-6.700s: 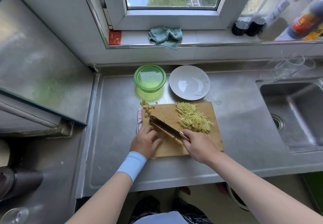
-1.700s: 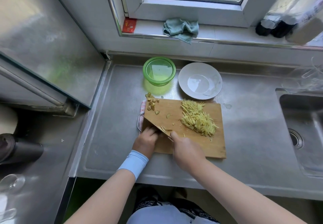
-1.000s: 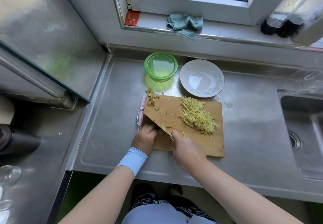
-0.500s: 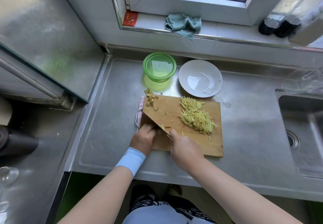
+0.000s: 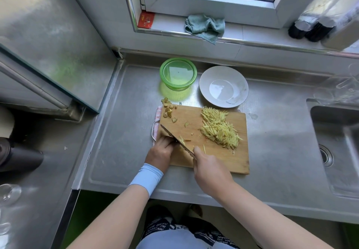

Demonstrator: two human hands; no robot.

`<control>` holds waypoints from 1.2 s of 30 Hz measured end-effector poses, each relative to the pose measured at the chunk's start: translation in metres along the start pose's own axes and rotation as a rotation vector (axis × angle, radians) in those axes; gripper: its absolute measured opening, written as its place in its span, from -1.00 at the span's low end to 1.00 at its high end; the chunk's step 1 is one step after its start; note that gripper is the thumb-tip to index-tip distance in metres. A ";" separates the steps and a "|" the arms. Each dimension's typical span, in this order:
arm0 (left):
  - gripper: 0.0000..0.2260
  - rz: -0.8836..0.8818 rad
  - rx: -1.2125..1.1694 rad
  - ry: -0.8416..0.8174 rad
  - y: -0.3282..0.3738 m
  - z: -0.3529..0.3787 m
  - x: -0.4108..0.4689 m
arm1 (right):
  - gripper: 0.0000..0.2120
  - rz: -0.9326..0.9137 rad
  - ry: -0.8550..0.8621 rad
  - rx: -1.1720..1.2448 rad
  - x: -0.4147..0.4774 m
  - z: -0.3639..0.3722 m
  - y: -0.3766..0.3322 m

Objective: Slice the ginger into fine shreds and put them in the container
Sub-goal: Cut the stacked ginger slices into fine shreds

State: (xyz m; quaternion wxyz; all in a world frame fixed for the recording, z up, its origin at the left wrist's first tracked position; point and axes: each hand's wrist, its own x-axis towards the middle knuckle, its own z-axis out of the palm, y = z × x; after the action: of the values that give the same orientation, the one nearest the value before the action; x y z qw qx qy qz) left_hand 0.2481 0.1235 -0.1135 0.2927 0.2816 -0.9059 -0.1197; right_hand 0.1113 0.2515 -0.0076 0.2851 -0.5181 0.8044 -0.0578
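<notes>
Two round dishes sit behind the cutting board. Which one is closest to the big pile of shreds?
The white bowl, just beyond the pile; the green container stands further left.

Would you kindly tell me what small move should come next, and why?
Probably a thin cut downward: the right hand grips the knife, blade on the cutting board against the left hand, whose curled fingers likely hide remaining ginger.

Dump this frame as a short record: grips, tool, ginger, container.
left grip: fingers curled on the cutting board, against the blade; what it holds is hidden
right grip: holds the knife, blade down on the board
shreds: piled on the board's right half
scraps: board's far-left corner
green container: beyond the board, no shreds seen in it
white plate: right of the container
</notes>
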 end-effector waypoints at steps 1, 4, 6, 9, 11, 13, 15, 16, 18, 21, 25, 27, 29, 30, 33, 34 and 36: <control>-0.72 -0.007 0.002 -0.003 0.000 0.000 0.000 | -0.90 0.002 0.006 -0.001 -0.002 0.001 0.002; -0.71 -0.032 0.010 -0.021 0.000 0.000 0.000 | -0.90 0.014 -0.003 -0.014 0.000 0.004 0.002; -0.71 -0.050 0.010 -0.025 0.002 0.002 -0.001 | -0.91 0.021 -0.010 -0.017 0.006 0.004 -0.002; -0.73 -0.052 0.016 -0.029 0.000 0.001 0.000 | -0.90 0.017 -0.022 0.006 0.009 0.001 -0.007; -0.72 -0.041 0.010 -0.033 0.001 -0.001 0.000 | -0.88 0.017 -0.021 0.010 0.005 0.000 -0.004; -0.69 -0.036 0.008 -0.029 0.001 -0.003 0.001 | -0.84 0.011 -0.014 0.016 -0.001 0.000 -0.001; -0.70 -0.028 0.008 -0.027 0.001 -0.004 0.001 | -0.83 0.010 -0.012 0.012 -0.004 0.003 0.001; -0.71 -0.027 0.006 -0.026 0.001 -0.004 0.001 | -0.83 0.017 -0.010 0.008 -0.004 0.004 0.001; -0.73 -0.035 0.003 -0.027 0.004 -0.003 0.001 | -0.84 0.035 -0.009 0.001 0.001 0.006 -0.002; -0.76 -0.051 0.002 -0.025 0.004 -0.002 0.000 | -0.89 0.029 -0.012 0.016 0.010 0.006 -0.008; -0.78 -0.072 -0.012 -0.003 0.007 -0.003 0.002 | -0.89 0.013 -0.016 0.026 0.007 0.003 -0.004; -0.75 -0.074 -0.007 0.005 0.008 -0.005 0.002 | -0.89 0.011 -0.007 0.030 -0.001 0.003 0.000; -0.74 -0.076 0.010 0.001 0.006 -0.004 0.001 | -0.87 0.010 -0.001 0.029 -0.006 0.003 0.001; -0.74 -0.084 0.012 0.001 0.005 -0.003 0.000 | -0.86 0.014 -0.003 0.025 -0.005 0.004 0.000; -0.78 -0.101 0.014 0.000 0.007 -0.002 0.000 | -0.89 0.020 -0.013 0.008 0.007 0.005 -0.006; -0.79 -0.098 0.022 0.003 0.007 -0.002 0.000 | -0.89 0.025 -0.014 0.009 0.010 0.005 -0.008; -0.80 -0.102 0.029 -0.004 0.008 -0.002 0.001 | -0.89 0.023 -0.013 0.017 0.016 0.004 -0.010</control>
State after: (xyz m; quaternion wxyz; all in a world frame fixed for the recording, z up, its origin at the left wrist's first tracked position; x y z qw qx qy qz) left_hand 0.2449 0.1294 -0.1086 0.2805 0.3314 -0.8925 -0.1218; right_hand 0.1169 0.2341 -0.0136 0.2956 -0.5068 0.8078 -0.0579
